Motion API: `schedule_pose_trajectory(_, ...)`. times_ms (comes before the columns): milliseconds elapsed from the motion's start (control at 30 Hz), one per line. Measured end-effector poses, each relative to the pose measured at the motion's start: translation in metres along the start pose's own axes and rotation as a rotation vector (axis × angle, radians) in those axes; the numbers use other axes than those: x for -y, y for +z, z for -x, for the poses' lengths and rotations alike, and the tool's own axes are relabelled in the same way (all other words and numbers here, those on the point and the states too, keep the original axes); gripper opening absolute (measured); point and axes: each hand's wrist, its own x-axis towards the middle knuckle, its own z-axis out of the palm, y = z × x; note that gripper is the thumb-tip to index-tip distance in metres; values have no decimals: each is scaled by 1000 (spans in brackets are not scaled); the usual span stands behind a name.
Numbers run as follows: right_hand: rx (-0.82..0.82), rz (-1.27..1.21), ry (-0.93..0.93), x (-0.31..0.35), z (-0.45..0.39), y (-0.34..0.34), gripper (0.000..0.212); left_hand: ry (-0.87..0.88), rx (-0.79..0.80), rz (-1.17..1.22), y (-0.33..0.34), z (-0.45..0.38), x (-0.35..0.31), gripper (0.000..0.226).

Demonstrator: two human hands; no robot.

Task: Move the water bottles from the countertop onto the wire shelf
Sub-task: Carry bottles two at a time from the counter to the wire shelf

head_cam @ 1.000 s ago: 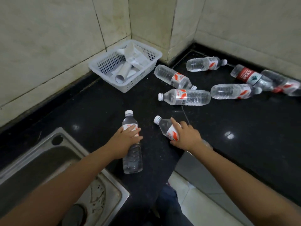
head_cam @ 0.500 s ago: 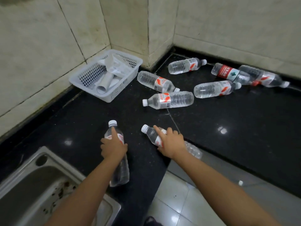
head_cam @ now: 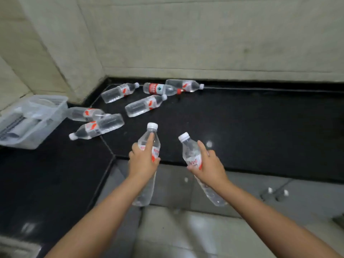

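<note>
Plastic bottles: six lying (head_cam: pixel 143 105), two (in hands (head_cam: pixel 143 161)) lifted (head_cam: pixel 149 138).

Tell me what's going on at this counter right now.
A person is clearing water bottles off the black countertop. The left hand grips one bottle and the right hand grips another, both lifted clear of the counter, caps pointing away. Six more bottles lie on their sides toward the back corner, one with a red label. A white basket sits at the left. No wire shelf is in view.
</note>
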Motion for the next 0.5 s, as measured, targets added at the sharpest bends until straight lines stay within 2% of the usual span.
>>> schedule_pose_trajectory(233,-444,-63,169,-133,44,-174,86,402,0,76,60,48,-240,76)
schedule_pose_trajectory(500,-814,-53,264,-245,91,-343,86,735,-68,177,89,71,-438,76)
